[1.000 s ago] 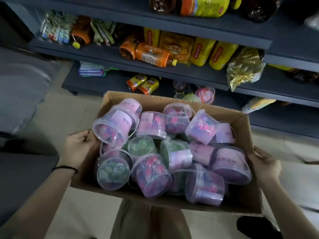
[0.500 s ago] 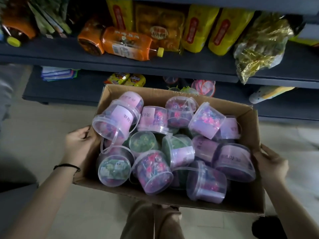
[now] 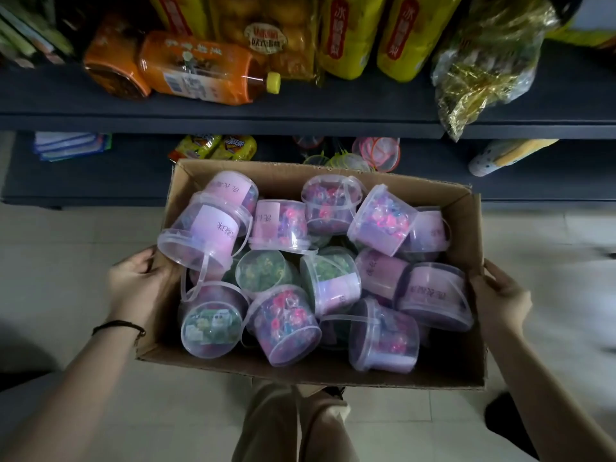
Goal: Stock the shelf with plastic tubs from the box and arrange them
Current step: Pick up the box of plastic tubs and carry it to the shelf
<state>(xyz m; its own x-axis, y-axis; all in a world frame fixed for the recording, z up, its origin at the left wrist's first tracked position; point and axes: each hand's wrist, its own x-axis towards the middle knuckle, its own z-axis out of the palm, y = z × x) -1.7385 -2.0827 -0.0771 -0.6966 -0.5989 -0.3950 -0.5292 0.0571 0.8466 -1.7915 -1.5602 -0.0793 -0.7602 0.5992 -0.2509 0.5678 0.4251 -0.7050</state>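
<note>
1. Head view: a person holds a cardboard box (image 3: 465, 228), packed with lidded plastic tubs (image 3: 283, 325), before a dark shelf (image 3: 333, 105).
2. Left hand (image 3: 140, 285) clasps the box's left wall, thumb at the rim.
3. Right hand (image 3: 500, 295) clasps the right wall; the tubs lie jumbled between both grips, none on the shelf.

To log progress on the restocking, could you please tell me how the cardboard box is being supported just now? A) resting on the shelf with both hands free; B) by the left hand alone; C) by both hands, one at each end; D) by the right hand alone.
C: the left hand and the right hand each grip one end of the cardboard box, held clear of the shelf.
</note>
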